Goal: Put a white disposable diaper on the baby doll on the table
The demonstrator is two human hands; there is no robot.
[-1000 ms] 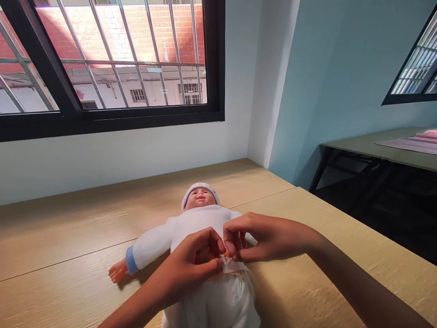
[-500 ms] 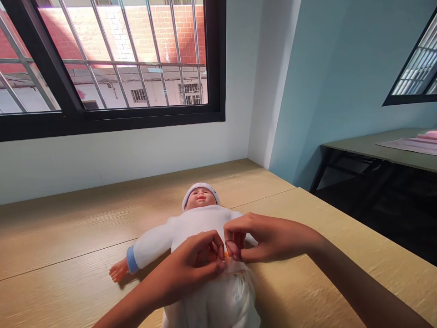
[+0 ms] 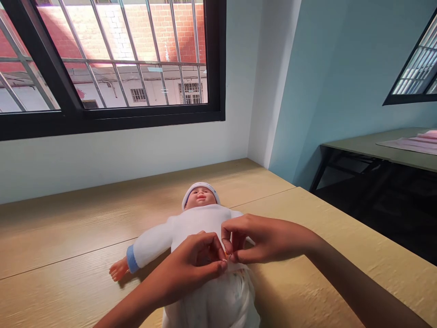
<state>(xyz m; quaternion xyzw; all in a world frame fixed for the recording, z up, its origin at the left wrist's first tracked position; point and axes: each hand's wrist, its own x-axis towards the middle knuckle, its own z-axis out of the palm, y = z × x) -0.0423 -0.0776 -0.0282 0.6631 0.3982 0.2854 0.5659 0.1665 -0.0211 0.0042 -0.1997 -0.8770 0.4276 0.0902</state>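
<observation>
A baby doll (image 3: 194, 221) in a white top and white cap lies on its back on the wooden table (image 3: 68, 237), head toward the window. A white diaper (image 3: 218, 300) covers its lower body. My left hand (image 3: 194, 266) rests on the doll's belly with fingers curled, pinching at the diaper's top edge. My right hand (image 3: 262, 239) comes in from the right, its fingertips pinched on the same waistband spot, touching the left fingers. A small orange bit shows between the fingertips. The doll's legs are out of view.
The table runs along a pale wall under a barred black-framed window (image 3: 109, 59). A dark table (image 3: 382, 146) with pink cloth (image 3: 416, 141) stands at the right, across a dark floor gap. The wooden table's right edge runs diagonally near my right forearm.
Both hands stayed at the doll's waist. The fingertips have drawn closer together and pressed down on the diaper's top edge. The doll has not moved.
</observation>
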